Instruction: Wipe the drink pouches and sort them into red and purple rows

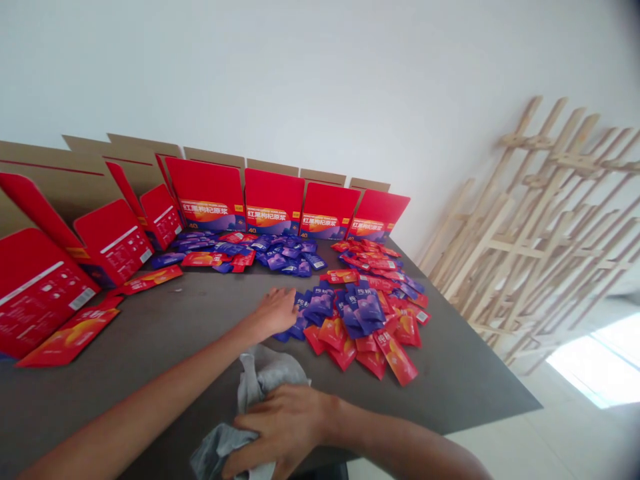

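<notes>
My left hand (274,312) reaches across the dark table (175,333) and rests on the edge of a pile of purple and red sachets (365,320); its fingers lie on the nearest purple packets, curled slightly. Close to my body, my right hand (283,427) presses down on a crumpled grey cloth (260,380) near the table's front edge, fingers spread over the fabric. A second heap of purple and red sachets (250,252) lies farther back.
Several open red boxes (273,200) stand in a row along the back and left of the table, with brown cardboard behind them. Loose red flat packets (70,337) lie at the left. Wooden frames (545,227) lean on the wall at right.
</notes>
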`<state>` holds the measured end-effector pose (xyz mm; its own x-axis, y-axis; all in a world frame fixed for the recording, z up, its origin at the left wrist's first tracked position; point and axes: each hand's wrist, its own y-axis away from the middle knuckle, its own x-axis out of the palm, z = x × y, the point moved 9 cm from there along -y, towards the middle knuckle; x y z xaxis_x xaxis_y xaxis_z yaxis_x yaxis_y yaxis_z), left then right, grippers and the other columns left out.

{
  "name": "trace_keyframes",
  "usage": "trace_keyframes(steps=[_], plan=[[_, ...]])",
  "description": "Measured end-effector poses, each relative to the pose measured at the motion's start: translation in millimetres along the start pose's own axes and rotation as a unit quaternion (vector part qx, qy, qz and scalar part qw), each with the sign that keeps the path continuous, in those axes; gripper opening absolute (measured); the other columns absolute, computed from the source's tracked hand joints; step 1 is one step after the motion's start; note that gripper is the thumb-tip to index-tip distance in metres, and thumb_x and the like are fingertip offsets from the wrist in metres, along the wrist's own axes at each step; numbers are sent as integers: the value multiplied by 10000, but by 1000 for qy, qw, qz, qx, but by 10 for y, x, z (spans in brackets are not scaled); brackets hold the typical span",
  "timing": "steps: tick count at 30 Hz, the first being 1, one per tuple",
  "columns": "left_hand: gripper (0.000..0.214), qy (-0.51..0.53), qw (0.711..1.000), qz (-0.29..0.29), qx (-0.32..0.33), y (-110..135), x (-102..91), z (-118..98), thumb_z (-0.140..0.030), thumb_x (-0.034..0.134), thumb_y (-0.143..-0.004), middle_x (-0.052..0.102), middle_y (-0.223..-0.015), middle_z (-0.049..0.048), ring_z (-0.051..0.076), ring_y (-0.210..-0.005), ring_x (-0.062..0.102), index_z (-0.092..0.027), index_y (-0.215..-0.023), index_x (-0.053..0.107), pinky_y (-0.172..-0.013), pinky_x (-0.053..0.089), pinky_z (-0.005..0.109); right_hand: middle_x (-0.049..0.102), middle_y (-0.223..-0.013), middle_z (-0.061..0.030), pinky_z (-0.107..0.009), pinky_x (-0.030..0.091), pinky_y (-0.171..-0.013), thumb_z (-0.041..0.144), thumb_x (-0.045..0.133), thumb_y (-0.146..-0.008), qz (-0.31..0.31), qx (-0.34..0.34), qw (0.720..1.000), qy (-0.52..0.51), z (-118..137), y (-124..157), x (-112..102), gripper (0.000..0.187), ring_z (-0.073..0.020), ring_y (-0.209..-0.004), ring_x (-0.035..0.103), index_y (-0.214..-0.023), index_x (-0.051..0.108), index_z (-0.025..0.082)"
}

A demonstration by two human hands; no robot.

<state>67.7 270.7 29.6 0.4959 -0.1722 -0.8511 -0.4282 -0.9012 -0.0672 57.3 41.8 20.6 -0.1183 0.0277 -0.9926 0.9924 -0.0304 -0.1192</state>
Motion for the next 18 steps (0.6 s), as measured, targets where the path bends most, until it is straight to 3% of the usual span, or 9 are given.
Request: trace_keyframes(steps=[4,8,18], plan=[[406,-41,997,28,67,-503,77,-358,-376,660,-995,637,-1411,137,310,-1303,608,-176,-1347,630,-1110,487,577,656,-1251,-25,-263,366,-512,485,577,-1001,12,4,1000,-3,3,-10,-8,398,-114,-780,637,-1363,636,329],[408,-53,990,53,117,-922,282,-624,-387,683,-991,640,-1389,116,276,-1213,654,-188,-1343,631,-1019,571,518,668,-1222,-11,-245,392,-545,486,603,-999,21,18,999,-26,-24,-6,-19,390,-108,-827,657,-1353,629,325],[410,-7,991,36,128,-1297,669,-769,-394,680,-993,652,-1354,114,264,-1166,672,-183,-1340,627,-980,591,497,667,-1281,-17,-258,435,-581,533,568,-1018,41,18,998,-33,-29,4,26,436,-121,-864,676,-1393,605,312]])
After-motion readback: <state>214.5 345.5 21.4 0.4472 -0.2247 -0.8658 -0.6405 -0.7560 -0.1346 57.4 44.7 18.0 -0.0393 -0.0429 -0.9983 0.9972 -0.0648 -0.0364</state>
